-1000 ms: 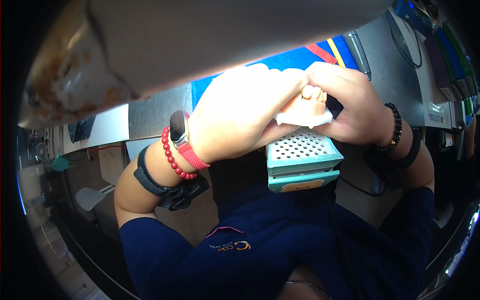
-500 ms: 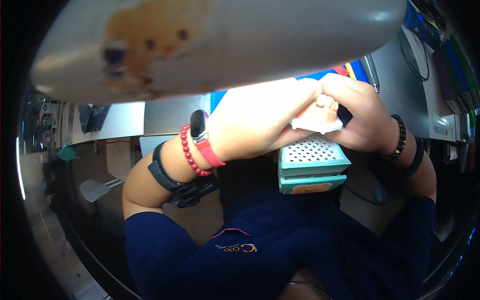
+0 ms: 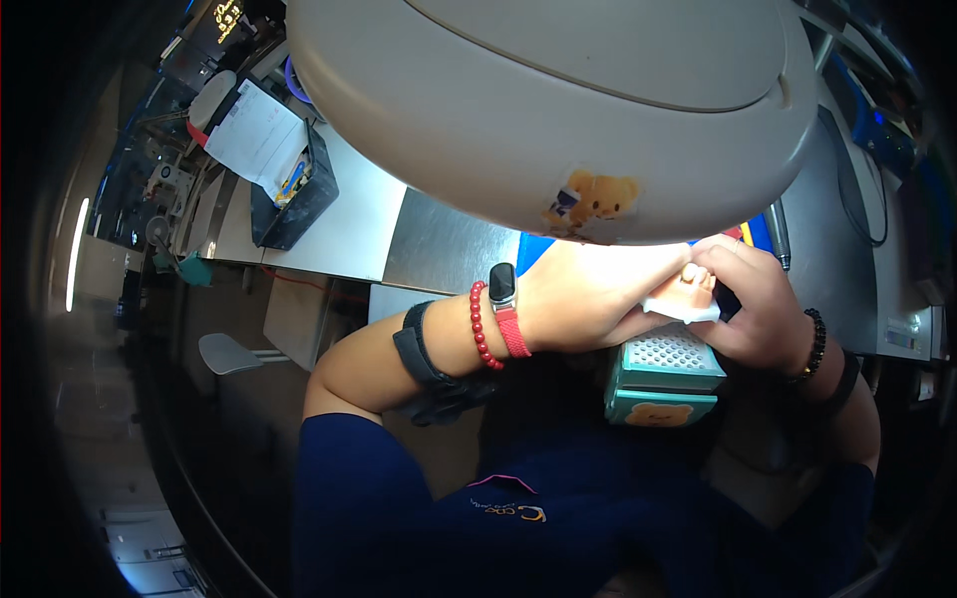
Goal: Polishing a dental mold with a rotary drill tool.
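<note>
Bright light falls on my left hand and my right hand, which meet around a small dental model. Tooth shapes stand up from its tan-pink body, and its lower edge is white. The fingers of both hands are closed on it, my left hand from the left side and my right from the right. Some fingertips are hidden behind the model and in the glare. Directly beneath the hands is a teal box with a perforated white top and a bear sticker on its front.
A big grey rounded lamp housing with a bear sticker overhangs the hands. Beyond them lies something blue, with a dark pen-like tool at its right. On the left are a black bin holding papers, a steel worktop and a stool.
The view has shifted, so the hands sit farther right and lower. The lamp housing blocks less of the left side, where the bin now shows. Both hands keep hold of the dental model.
</note>
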A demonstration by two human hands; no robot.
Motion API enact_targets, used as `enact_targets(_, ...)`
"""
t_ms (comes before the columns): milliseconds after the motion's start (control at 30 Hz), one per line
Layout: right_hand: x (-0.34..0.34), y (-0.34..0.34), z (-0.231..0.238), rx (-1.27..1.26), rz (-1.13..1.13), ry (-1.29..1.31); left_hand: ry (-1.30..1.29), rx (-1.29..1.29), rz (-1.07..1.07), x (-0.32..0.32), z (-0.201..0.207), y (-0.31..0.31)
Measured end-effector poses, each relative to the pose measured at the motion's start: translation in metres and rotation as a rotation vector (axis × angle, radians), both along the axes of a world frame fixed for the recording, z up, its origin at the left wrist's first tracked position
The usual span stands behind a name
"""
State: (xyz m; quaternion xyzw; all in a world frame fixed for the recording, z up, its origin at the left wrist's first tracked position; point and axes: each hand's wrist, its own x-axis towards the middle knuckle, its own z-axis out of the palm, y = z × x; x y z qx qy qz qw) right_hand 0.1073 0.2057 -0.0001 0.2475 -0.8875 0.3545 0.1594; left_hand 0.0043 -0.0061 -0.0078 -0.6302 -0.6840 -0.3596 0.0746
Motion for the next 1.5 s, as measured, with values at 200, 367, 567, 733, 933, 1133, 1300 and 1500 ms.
enact_targets(200, 0.000, 0.001, 0.004, 0.007, -0.055, 0.088, 0.001, 0.031, 0.031, 0.000, 0.010, 0.000)
enact_targets(367, 0.002, -0.002, 0.010, 0.003, -0.155, 0.054, 0.085, 0.086, 0.129, -0.005, 0.006, -0.001)
enact_targets(567, 0.002, -0.004, 0.009, -0.030, -0.157, 0.114, 0.024, 0.138, 0.063, -0.005, 0.007, 0.006)
enact_targets(733, 0.006, -0.005, 0.007, -0.022, -0.177, 0.130, 0.039, -0.008, 0.103, 0.001, 0.026, -0.010)
enact_targets(933, 0.002, -0.002, 0.004, -0.094, -0.242, 0.180, 0.102, 0.171, 0.214, -0.058, 0.078, -0.052)
enact_targets(1133, 0.003, 0.003, 0.005, -0.132, -0.266, 0.153, -0.414, 0.515, 0.668, -0.197, 0.129, -0.121)
enact_targets(1300, -0.005, 0.001, 0.001, -0.201, -0.234, 0.137, -0.656, 0.748, 0.859, -0.351, 0.147, -0.163)
enact_targets(1500, -0.001, 0.007, -0.003, -0.157, -0.318, 0.145, -1.001, 0.513, 0.735, -0.435, 0.161, -0.131)
